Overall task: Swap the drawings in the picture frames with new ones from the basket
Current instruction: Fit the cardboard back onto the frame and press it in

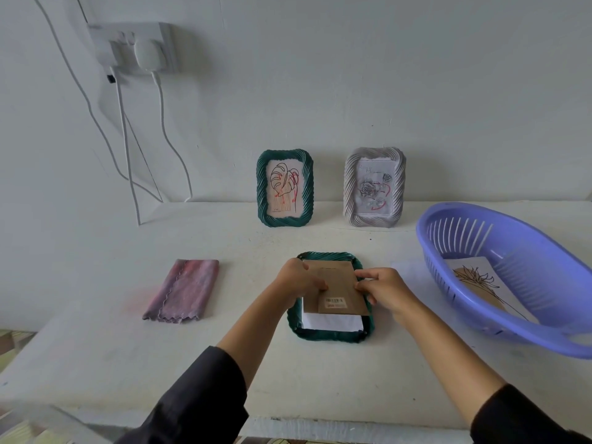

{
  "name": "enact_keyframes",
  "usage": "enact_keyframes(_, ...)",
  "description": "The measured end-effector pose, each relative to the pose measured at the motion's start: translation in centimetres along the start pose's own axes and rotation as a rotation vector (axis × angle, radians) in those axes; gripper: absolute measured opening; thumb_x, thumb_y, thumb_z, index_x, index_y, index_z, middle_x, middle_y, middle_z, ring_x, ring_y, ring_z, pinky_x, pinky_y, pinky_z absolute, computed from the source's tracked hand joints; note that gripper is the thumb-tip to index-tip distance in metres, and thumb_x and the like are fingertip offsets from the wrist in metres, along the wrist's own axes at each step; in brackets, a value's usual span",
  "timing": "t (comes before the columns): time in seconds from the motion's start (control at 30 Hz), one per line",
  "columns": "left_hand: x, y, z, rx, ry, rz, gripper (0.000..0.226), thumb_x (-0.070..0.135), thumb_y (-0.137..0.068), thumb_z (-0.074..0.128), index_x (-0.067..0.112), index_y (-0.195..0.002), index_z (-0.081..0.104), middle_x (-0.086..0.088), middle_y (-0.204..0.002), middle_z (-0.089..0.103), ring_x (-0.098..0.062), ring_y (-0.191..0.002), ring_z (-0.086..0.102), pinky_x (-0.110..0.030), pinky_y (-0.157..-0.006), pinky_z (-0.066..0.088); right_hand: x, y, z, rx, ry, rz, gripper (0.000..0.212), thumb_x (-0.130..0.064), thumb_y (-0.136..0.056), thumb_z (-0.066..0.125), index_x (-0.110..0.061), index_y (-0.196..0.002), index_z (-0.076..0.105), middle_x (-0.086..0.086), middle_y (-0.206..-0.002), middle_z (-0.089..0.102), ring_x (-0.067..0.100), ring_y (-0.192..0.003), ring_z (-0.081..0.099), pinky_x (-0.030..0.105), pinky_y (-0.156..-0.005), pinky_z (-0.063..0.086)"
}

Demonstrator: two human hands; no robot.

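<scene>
A dark green picture frame (330, 335) lies face down on the white table in front of me. Its brown cardboard backing (339, 285) sits tilted on top, and white paper (331, 322) shows under the backing's near edge. My left hand (299, 278) grips the backing's left edge. My right hand (384, 288) pinches its right edge. At the wall a second green frame (285, 189) stands upright with a leaf drawing, beside a grey frame (374, 187) with a rose drawing. The purple basket (551, 322) on the right holds a flower drawing (480, 280).
A folded pink-purple cloth (182, 290) lies on the table to the left. White cables (160, 129) hang from a wall socket (137, 48) at the upper left. The table's front edge runs just below my forearms.
</scene>
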State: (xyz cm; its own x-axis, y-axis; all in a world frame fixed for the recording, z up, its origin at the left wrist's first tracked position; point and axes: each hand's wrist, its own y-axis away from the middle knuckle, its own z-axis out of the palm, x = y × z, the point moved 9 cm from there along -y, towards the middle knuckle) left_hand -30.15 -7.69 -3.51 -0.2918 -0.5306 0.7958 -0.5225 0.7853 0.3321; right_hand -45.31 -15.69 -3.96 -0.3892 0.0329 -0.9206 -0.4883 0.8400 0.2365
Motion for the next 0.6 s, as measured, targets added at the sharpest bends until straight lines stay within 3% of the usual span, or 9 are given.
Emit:
enact_keyframes(0.07,-0.05,0.0,0.08,-0.004,0.001,0.0,0.024,0.013,-0.079,0.07,0.008,-0.098,0.056,-0.008,-0.102,0.052,-0.023,-0.09,0.052,-0.027,-0.071,0.046,0.16,-0.15,0.04,0.001,-0.01,0.005,0.033,0.006,-0.086,0.051,-0.003,-0.115,0.063,0.006,-0.065,0.056,0.015,-0.049,0.035,0.024,-0.051,0.031)
enact_keyframes(0.13,-0.1,-0.05,0.21,-0.014,-0.008,-0.007,0.029,0.014,-0.078,0.071,0.003,-0.102,0.06,-0.01,-0.102,0.057,-0.023,-0.087,0.054,-0.029,-0.071,0.047,0.39,-0.3,0.06,0.003,-0.015,0.018,0.034,0.006,-0.086,0.05,-0.004,-0.115,0.063,0.004,-0.059,0.054,0.013,-0.045,0.035,0.02,-0.046,0.031)
enact_keyframes(0.2,-0.22,-0.08,0.21,-0.007,-0.01,-0.01,0.017,0.013,-0.077,0.072,0.006,-0.085,0.059,-0.009,-0.094,0.057,-0.023,-0.085,0.053,-0.03,-0.072,0.046,0.51,-0.33,0.05,0.001,-0.011,0.025,0.034,0.006,-0.086,0.05,-0.004,-0.115,0.064,0.003,-0.056,0.053,0.01,-0.038,0.037,0.014,-0.038,0.03)
enact_keyframes(0.27,-0.15,-0.07,0.19,0.005,-0.001,-0.009,0.032,0.012,-0.077,0.072,0.017,-0.065,0.043,-0.001,-0.077,0.048,-0.022,-0.081,0.05,-0.03,-0.071,0.044,0.59,-0.33,0.02,-0.001,-0.003,0.03,0.034,0.006,-0.086,0.05,-0.005,-0.115,0.064,0.003,-0.054,0.052,0.009,-0.038,0.038,0.012,-0.034,0.029)
enact_keyframes(0.33,-0.2,-0.01,0.22,0.015,-0.003,-0.003,0.044,0.012,-0.077,0.072,0.022,-0.06,0.033,0.004,-0.07,0.039,-0.02,-0.076,0.048,-0.03,-0.07,0.042,0.71,-0.36,0.03,-0.002,0.004,0.04,0.035,0.006,-0.086,0.05,-0.006,-0.116,0.063,0.005,-0.055,0.053,0.01,-0.039,0.04,0.014,-0.035,0.028)
enact_keyframes(0.4,-0.38,-0.05,0.3,0.014,-0.023,-0.009,0.034,0.014,-0.076,0.073,0.019,-0.064,0.042,0.0,-0.077,0.051,-0.023,-0.082,0.054,-0.033,-0.076,0.049,0.73,-0.4,0.14,-0.009,0.012,0.044,0.036,0.005,-0.085,0.05,-0.007,-0.116,0.063,0.006,-0.056,0.054,0.01,-0.04,0.042,0.017,-0.037,0.027)
enact_keyframes(0.47,-0.37,0.2,0.28,0.014,-0.028,-0.003,0.018,0.016,-0.074,0.074,0.006,-0.083,0.061,-0.012,-0.096,0.066,-0.028,-0.092,0.063,-0.037,-0.082,0.054,0.72,-0.4,0.21,-0.01,0.019,0.043,0.036,0.006,-0.085,0.05,-0.007,-0.116,0.064,0.006,-0.055,0.053,0.012,-0.042,0.042,0.019,-0.039,0.026)
enact_keyframes(0.53,-0.72,0.07,0.33,0.018,-0.032,-0.011,0.033,0.016,-0.073,0.074,-0.001,-0.099,0.065,-0.018,-0.105,0.068,-0.03,-0.095,0.066,-0.038,-0.082,0.055,0.7,-0.37,0.2,-0.005,0.024,0.043,0.037,0.006,-0.084,0.05,-0.007,-0.115,0.064,0.006,-0.053,0.052,0.013,-0.044,0.042,0.019,-0.039,0.025)
enact_keyframes(0.6,-0.85,0.17,0.27,0.03,-0.048,-0.007,0.036,0.017,-0.073,0.075,-0.002,-0.101,0.064,-0.018,-0.105,0.067,-0.029,-0.091,0.065,-0.037,-0.081,0.055,0.78,-0.41,0.21,0.0,0.039,0.048,0.037,0.006,-0.084,0.051,-0.008,-0.114,0.065,0.007,-0.052,0.051,0.015,-0.045,0.041,0.021,-0.04,0.026)
